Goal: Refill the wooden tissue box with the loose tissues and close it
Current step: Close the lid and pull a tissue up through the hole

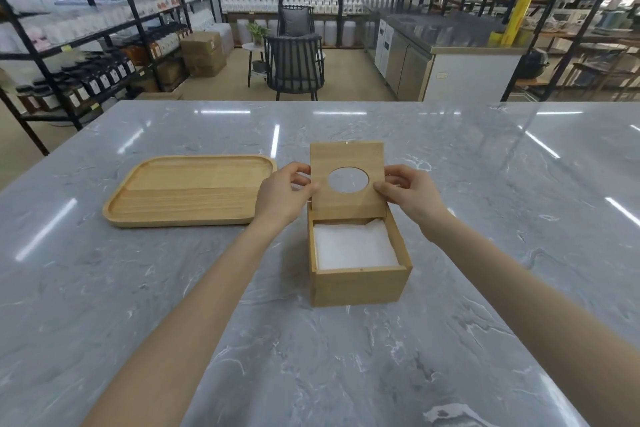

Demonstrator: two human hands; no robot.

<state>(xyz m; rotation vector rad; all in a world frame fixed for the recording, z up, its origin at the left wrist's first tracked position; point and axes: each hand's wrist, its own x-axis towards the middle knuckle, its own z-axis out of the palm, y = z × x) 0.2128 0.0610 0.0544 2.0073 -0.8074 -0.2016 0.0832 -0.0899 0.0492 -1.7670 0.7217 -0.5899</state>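
Grey marble table (138, 288), black shelving (86, 42) w/ bottles, chairs (294, 62)

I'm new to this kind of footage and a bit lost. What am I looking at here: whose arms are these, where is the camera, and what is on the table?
There is no machine here. A person wears a wide-angle camera on the head, so you look forward and down along their two bare arms.

On the grey marble table stands a square wooden tissue box, open at the top, with white tissues already lying inside it. The left hand and the right hand each pinch one side edge of the box's lid, a wooden panel with a round hole in it. The lid is tilted up at the far edge of the box, not yet closed.

To the left lies a wooden tray. Behind are shelves of bottles and two dark chairs.
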